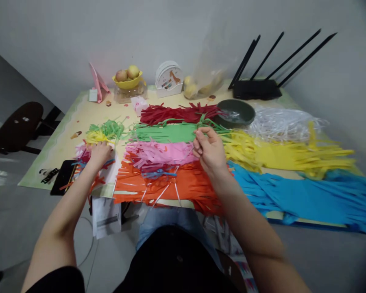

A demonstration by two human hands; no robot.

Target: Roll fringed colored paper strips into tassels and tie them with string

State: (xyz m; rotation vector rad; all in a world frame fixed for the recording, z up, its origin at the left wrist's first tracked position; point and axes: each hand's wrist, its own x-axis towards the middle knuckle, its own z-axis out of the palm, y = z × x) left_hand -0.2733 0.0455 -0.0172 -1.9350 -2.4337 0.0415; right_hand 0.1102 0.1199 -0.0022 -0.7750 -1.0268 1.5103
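My right hand point(209, 147) is closed in a pinch over the right end of a green fringed sheet point(173, 133), with what looks like a thin green strip at its fingertips. On the left, my left hand point(100, 154) rests with curled fingers among yellow strips point(95, 137); whatever lies under the fingertips is hidden. Just behind it sits a tangle of green strips point(110, 129). Between the hands are pink fringed strips point(161, 152) and an orange fringed sheet point(183, 185) with a few thin white strips across it. Dark red fringe point(179, 114) lies behind the green sheet.
To the right are a yellow fringed sheet point(280, 156), a blue fringed sheet point(301, 195), white strips point(286, 122) and a dark bowl point(235, 113). A router point(256, 89), a yellow fruit bowl point(128, 83) and a white holder point(170, 89) stand along the wall. A black phone-like object point(62, 177) lies front left.
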